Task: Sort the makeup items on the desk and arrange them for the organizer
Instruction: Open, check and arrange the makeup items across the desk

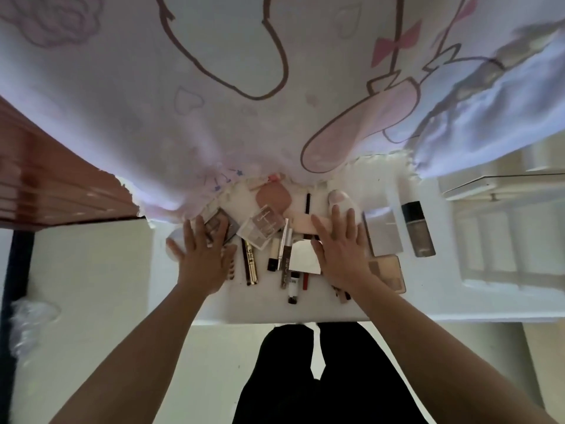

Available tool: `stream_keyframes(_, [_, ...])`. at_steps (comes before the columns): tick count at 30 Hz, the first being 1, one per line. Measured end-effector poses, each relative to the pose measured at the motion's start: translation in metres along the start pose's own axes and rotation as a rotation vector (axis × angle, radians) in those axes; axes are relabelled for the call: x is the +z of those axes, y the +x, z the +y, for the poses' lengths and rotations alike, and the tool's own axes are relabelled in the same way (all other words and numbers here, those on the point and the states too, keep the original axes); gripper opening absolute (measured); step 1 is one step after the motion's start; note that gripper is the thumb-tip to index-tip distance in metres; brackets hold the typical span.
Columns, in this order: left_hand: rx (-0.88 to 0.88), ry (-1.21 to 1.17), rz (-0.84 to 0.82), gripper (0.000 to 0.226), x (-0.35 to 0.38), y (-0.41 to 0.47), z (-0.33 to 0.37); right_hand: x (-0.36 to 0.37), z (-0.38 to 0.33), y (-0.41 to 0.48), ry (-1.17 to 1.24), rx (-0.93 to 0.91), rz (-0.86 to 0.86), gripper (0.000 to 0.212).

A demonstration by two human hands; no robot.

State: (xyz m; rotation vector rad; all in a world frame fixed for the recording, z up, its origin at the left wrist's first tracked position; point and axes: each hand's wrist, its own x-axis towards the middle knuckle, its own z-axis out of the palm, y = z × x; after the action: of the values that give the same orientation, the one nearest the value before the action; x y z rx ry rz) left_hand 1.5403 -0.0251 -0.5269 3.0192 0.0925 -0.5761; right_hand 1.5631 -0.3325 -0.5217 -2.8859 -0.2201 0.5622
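Makeup lies scattered on a small white desk [336, 310]. My left hand [203, 255] is spread flat with straight fingers over a brown eyeshadow palette [224, 224]. My right hand [344, 249] is also flat, fingers straight, over a pale pink case [301, 224] and beside a white card [302, 258]. Between the hands lie a clear palette [260, 229], a gold mascara [251, 261], a dark pencil [245, 258], and several tubes [284, 255]. A peach blush compact [273, 195] sits at the back. Neither hand holds anything.
To the right lie a silver box [385, 231], a tall foundation bottle [417, 229] and a beige palette [389, 273]. A pink cartoon blanket [214, 102] hangs over the desk's far edge. A reddish wooden surface [55, 191] is at left. My dark-clothed legs [324, 377] are below.
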Motion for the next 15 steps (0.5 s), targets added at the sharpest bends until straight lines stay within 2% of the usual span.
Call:
stream_keyframes(5, [-0.036, -0.036, -0.057, 0.082, -0.008, 0.002, 0.003, -0.011, 0.005, 0.014, -0.019, -0.082, -0.099, 0.061])
stream_keyframes(9, [-0.1, -0.163, 0.082, 0.076, -0.013, -0.007, 0.016, -0.013, 0.017, 0.003, 0.022, -0.051, 0.052, 0.058])
stream_keyframes(11, [-0.027, -0.165, 0.166, 0.072, -0.013, -0.011, 0.031, -0.011, 0.022, -0.01, 0.048, -0.051, 0.157, 0.049])
stream_keyframes(13, [0.117, -0.135, 0.195, 0.069, -0.011, -0.012, 0.049, -0.01, 0.027, -0.023, 0.031, -0.111, 0.218, 0.048])
stream_keyframes(15, [0.26, -0.09, 0.175, 0.066, -0.008, -0.01, 0.066, -0.009, 0.033, -0.035, -0.034, -0.247, 0.161, 0.053])
